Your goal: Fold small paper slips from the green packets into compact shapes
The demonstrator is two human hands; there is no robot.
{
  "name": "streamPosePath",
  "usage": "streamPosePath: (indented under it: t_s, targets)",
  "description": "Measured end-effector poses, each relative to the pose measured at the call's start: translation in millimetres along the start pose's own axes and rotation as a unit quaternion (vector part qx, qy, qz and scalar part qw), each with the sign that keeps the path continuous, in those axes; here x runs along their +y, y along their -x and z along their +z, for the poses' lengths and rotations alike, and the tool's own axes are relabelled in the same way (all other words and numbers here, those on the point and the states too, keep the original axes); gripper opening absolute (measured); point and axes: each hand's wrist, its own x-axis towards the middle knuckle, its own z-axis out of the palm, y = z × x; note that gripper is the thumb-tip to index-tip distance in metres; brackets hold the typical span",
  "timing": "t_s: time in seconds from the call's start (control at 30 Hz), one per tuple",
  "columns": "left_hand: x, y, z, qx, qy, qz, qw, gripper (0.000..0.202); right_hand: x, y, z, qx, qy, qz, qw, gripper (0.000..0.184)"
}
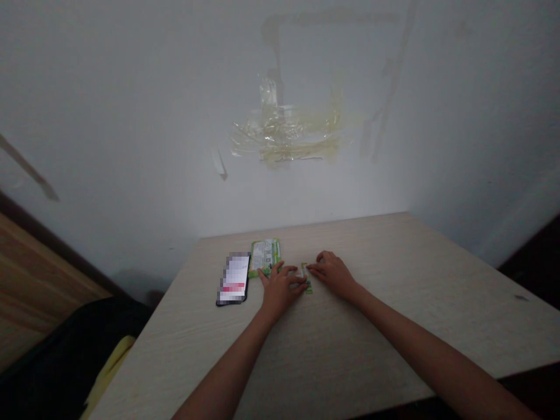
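- My left hand [283,287] is spread low over the pale counter [394,274], fingertips at a narrow green strip [309,288], thumb at the near edge of a green-and-white packet [265,256].
- My right hand [333,275] comes in from the right, fingers bunched beside the strip's far end. I cannot tell whether either hand grips or merely touches.
- The strip lies between my hands, right of the packet; a phone [234,279] lies left of the packet.
- Uneven finger pressure could skid or crease the strip; a careless left thumb might push the packet into the phone.
- Fingertips hide part of the strip; its print is illegible. The phone's screen is pixelated.
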Motion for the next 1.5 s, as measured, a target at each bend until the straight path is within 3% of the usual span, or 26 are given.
streamPosePath:
  t_s: [0.47,0.67,1.0,1.5]
  targets:
    - [-2,-1,3.9,0.007,-0.003,0.002,1.0,0.016,-8,1,1,-0.001,0.04,0.018,0.999,0.03]
    - [0,1,2.5,0.008,-0.006,-0.001,1.0,0.017,0,4,2,0.008,-0.021,-0.009,1.0,0.032]
    - [2,1,0.0,0.007,-0.005,0.001,1.0,0.017,3,3,2,0.025,-0.096,-0.025,0.995,0.015]
    - [5,2,-0.8,0.005,-0.014,-0.011,1.0,0.018,-4,7,-9,-0.01,-0.159,-0.073,0.985,0.014]
